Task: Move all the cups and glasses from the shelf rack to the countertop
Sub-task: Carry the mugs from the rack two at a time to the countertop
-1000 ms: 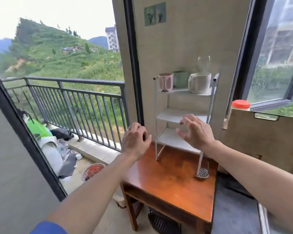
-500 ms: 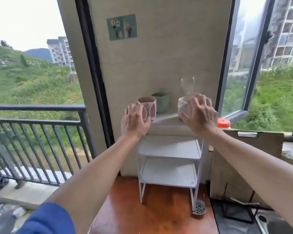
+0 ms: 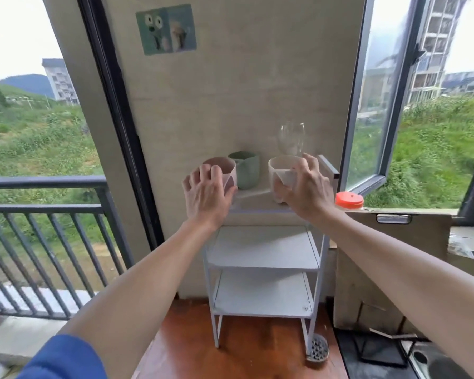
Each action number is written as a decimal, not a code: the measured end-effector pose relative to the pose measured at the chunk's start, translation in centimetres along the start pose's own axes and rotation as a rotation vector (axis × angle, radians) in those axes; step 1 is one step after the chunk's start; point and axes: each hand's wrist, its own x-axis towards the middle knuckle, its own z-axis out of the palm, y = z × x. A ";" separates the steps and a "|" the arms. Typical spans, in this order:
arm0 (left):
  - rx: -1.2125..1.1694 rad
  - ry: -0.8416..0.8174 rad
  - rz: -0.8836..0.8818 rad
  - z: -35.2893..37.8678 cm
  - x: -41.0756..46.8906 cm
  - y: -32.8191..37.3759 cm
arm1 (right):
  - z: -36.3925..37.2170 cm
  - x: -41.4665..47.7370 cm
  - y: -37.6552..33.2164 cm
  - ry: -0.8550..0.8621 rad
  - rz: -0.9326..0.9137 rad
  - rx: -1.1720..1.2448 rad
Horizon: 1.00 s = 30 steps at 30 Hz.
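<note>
Four drinking vessels stand on the top tier of a white three-tier shelf rack (image 3: 263, 250): a pink cup (image 3: 225, 166) at the left, a green cup (image 3: 245, 169) just behind and beside it, a white cup (image 3: 282, 166) at the right, and a clear stemmed glass (image 3: 291, 138) behind the white one. No writing can be read on any of them. The left hand (image 3: 205, 195) wraps the pink cup, fingers curled over its near side and thumb on its right flank. The right hand (image 3: 304, 187) is on the white cup, fingers spread over its rim and front; whether the grip is firm cannot be told. The two lower tiers hold nothing. The rack stands on a reddish wooden countertop (image 3: 230, 356), against a beige wall bearing a cartoon sticker (image 3: 166, 28) with no legible text. An orange-lidded jar (image 3: 349, 201) sits to the right, near an open window (image 3: 381, 105).
</note>
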 end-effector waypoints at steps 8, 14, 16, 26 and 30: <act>-0.149 0.039 0.090 -2.6 -2.7 -0.3 | -3.5 -5.0 -0.9 0.066 -0.043 0.025; -0.376 0.053 0.227 -3.8 -8.2 1.2 | -7.5 -12.8 0.5 0.076 -0.036 -0.016; -0.428 0.046 0.274 -3.7 -10.6 2.2 | -8.9 -15.7 1.8 0.067 -0.004 -0.052; -0.542 -0.199 0.535 -3.4 -21.9 13.4 | -17.3 -30.3 11.5 0.040 0.215 -0.229; -0.610 -0.295 0.659 -3.5 -27.5 21.4 | -23.3 -37.5 16.0 0.050 0.280 -0.322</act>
